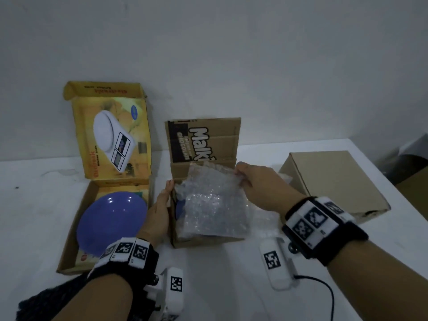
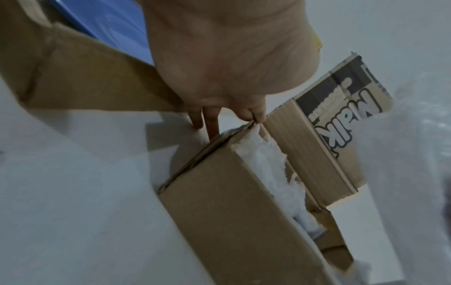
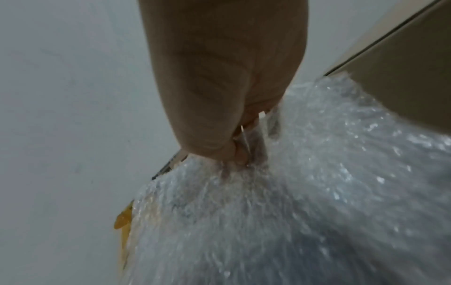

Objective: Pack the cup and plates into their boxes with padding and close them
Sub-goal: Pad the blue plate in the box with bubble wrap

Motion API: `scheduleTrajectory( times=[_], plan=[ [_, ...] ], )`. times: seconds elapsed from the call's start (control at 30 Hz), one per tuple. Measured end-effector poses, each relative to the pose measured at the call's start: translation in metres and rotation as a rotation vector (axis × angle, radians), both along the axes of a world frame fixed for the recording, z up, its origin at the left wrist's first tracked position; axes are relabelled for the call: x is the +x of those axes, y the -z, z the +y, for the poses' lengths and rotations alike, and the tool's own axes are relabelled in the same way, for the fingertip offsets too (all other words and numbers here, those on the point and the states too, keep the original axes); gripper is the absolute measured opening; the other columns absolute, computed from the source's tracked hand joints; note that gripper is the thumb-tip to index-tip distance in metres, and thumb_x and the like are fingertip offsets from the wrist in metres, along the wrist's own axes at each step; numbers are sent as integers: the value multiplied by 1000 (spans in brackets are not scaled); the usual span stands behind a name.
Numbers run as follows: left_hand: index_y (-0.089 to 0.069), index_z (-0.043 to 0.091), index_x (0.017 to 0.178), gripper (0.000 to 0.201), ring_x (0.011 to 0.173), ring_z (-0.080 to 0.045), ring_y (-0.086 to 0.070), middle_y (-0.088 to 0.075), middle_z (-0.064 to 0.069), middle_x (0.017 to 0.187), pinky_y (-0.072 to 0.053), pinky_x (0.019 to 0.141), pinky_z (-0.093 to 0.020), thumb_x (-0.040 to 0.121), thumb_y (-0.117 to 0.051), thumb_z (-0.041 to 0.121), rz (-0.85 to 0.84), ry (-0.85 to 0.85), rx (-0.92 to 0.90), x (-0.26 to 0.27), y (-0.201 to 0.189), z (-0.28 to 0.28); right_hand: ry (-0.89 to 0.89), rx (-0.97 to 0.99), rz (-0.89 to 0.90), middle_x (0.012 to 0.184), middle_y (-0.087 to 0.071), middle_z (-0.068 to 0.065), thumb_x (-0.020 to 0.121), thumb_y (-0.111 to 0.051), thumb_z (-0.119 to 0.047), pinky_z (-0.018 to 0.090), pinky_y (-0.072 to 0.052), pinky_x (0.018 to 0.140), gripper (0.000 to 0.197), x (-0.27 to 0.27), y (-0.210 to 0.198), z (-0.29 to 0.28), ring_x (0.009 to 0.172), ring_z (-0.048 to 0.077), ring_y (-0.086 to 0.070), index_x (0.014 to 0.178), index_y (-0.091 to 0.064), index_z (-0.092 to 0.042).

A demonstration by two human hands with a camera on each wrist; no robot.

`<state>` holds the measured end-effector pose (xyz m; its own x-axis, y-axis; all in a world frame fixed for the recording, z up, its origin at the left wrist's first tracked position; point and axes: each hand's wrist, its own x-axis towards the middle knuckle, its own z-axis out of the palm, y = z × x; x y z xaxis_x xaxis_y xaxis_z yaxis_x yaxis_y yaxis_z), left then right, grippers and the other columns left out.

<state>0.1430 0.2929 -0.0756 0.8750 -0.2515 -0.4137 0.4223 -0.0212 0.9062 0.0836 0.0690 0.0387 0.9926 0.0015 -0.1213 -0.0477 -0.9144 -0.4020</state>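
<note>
A brown cardboard box [image 1: 203, 239] printed "Malki" stands in the middle with its back flap up. A sheet of bubble wrap [image 1: 213, 200] lies across its opening, and a bit of a blue item [image 1: 178, 210] shows under the sheet's left edge. My right hand [image 1: 240, 173] pinches the bubble wrap's [image 3: 305, 192] far right corner, seen close in the right wrist view [image 3: 240, 154]. With straight fingers, my left hand [image 1: 168, 191] lies flat against the box's left wall [image 2: 231, 212]. A blue plate [image 1: 113, 223] lies in the open yellow scale box [image 1: 69, 239] at the left.
A closed plain brown box [image 1: 335, 181] sits at the right. More bubble wrap [image 1: 264, 216] lies on the white table between it and the middle box. A dark cloth [image 1: 46, 300] is at the near left edge. A black cable [image 1: 324, 286] trails near my right forearm.
</note>
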Motion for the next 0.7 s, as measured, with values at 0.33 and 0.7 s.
scheduleTrajectory(
  times=[0.33,0.7],
  plan=[
    [-44,43,135,48,120,-17,-53,-58,7,129,-39,104,-33,93,-31,62,-156,87,163,-10,-1,2,66,-289,-410,113,-55,8,76,-58,-14,41,-38,91,36,28,48,57,102,28,-52,112,-53,-18],
    [0,42,146,69,50,-12,-51,-59,0,79,-41,46,-13,97,-42,17,-506,149,623,-16,6,1,-153,-226,322,153,32,7,89,-6,-62,54,21,108,65,12,111,71,138,29,34,147,13,-39]
  ],
)
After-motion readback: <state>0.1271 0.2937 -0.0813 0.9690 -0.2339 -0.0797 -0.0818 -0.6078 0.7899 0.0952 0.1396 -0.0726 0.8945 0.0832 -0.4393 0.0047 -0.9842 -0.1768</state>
